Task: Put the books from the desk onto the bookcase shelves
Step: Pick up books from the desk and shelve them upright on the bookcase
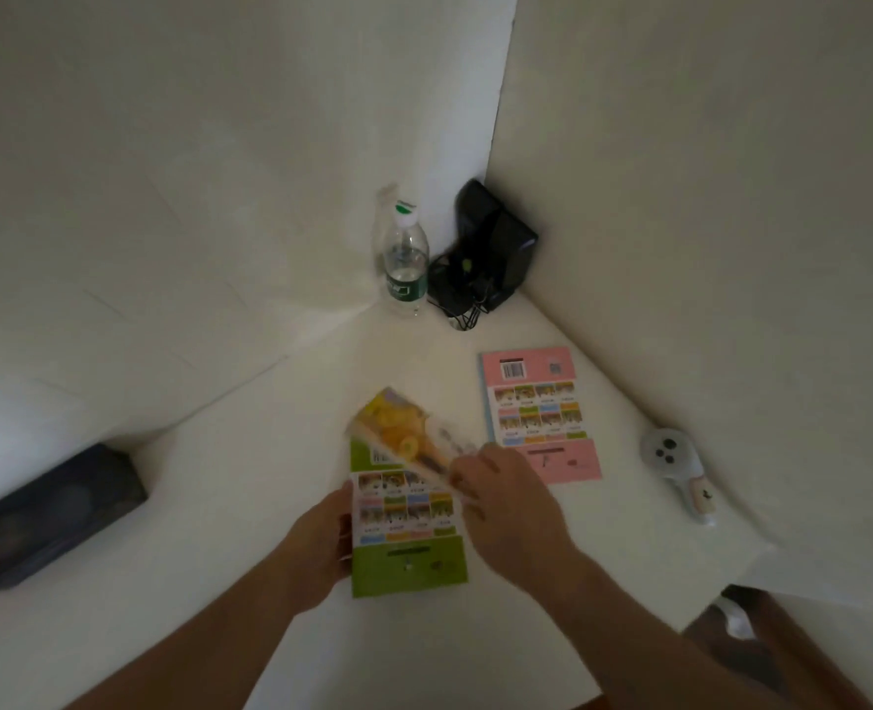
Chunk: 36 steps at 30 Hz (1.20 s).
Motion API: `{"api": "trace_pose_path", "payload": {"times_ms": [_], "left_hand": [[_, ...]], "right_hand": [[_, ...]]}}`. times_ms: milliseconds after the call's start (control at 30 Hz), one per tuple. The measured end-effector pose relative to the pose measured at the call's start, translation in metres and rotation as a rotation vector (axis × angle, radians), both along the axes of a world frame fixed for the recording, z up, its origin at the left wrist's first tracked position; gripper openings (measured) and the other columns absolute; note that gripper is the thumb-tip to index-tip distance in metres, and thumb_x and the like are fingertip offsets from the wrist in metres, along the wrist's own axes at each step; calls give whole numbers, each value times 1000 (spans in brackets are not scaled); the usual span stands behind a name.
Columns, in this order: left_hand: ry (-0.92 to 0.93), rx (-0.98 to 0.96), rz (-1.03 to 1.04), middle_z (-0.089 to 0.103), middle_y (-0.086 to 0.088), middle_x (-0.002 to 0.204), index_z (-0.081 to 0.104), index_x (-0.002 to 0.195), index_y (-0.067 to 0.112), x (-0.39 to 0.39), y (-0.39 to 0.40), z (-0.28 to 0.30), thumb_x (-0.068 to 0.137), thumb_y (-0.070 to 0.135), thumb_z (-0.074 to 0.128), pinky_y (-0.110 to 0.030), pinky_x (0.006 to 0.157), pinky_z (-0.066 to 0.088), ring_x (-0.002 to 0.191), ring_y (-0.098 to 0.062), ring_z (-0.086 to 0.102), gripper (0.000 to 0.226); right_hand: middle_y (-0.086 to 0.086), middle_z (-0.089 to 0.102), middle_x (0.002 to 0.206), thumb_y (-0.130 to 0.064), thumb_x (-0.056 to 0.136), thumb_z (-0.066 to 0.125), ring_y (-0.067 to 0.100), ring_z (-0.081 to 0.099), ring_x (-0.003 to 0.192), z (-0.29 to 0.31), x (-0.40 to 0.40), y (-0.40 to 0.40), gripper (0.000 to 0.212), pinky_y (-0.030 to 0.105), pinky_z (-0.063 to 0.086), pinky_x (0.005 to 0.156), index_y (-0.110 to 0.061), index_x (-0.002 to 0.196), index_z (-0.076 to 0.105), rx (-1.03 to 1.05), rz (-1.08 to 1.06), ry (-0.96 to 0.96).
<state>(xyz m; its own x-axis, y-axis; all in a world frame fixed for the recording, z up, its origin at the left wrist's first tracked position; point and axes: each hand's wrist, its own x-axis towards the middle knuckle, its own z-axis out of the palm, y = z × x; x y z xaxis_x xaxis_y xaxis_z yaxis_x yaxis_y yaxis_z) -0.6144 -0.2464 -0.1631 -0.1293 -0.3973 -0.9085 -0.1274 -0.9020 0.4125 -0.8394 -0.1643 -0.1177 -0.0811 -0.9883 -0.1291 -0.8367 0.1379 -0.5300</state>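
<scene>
Books, head view: green book [408,535] on the white worktop [250,504], long axis running toward the wall, gripped at its left edge by the left hand [321,540]; right hand [501,497] pinches a blurred yellow book [398,433], tilted above it. Pink book [539,415] lies flat, near the side wall. Step judged: gathering; next calls for carrying them to the bookcase, not in view

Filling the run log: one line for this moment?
left hand grips green book | right hand lifts yellow book | pink book flat on desk
</scene>
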Motion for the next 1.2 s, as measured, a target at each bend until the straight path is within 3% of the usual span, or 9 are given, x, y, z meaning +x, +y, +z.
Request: {"api": "trace_pose_path", "payload": {"times_ms": [233,400,567,700,867,933,1067,1133,1200], "left_hand": [[77,106,113,77,-15,118,70,124,26,9,2,-7,98,79,23,-49,92,55,116,-38,69,75],[4,76,11,78,-13,116,70,129,19,12,8,-4,106,59,45,-45,88,58,111,-36,72,52],[-64,-36,-89,79,-10,111,66,127,21,13,8,-2,105,14,62,-47,86,61,101,-32,76,24],[-69,-70,-74,79,-8,108,65,123,22,18,9,1,103,9,64,-49,87,62,97,-31,77,24],[15,-299,-35,78,-16,113,69,123,12,10,-9,22,99,3,65,-59,93,60,98,-37,77,25],[55,-472,-49,76,-16,121,75,113,9,5,-21,38,95,5,72,-65,103,52,101,-37,75,19],[-110,-760,-483,36,24,162,85,91,33,9,-40,48,87,-3,79,-44,126,31,148,-14,39,37],[-163,-801,-611,31,45,151,82,111,29,14,-37,41,88,-5,77,-24,124,27,150,2,24,42],[-66,-631,-418,47,33,148,76,114,11,18,-25,25,91,-20,62,-15,101,50,135,-4,52,42]], "right_hand": [[-2,58,132,-25,99,55,25,60,114,-23,70,3,43,41,54,93,-27,141,50,265,-8,-123],[-16,75,97,-3,92,69,9,74,86,5,33,-22,30,26,60,70,-29,106,69,225,-455,-820],[7,79,117,2,101,57,31,77,102,-19,-56,2,35,45,63,75,-18,127,68,235,-871,-1225],[3,78,119,-3,103,60,28,74,107,-53,-85,26,33,41,60,78,-30,118,72,328,-976,-981],[6,58,124,-29,94,71,27,61,106,-41,-68,19,41,39,53,83,-27,134,60,121,-856,-64],[2,66,112,-56,92,69,23,68,94,-31,-50,7,54,35,53,74,-22,133,65,111,-838,-355],[20,73,123,-89,88,39,41,74,103,-15,-22,-20,90,53,59,89,-14,117,79,706,-892,-1617],[20,72,128,-63,102,49,40,73,106,-16,-6,-23,63,56,58,93,-10,121,77,757,-724,-1648],[21,72,128,-11,100,61,37,75,100,-35,11,-23,34,50,64,83,-9,133,69,720,-619,-1425]]}}
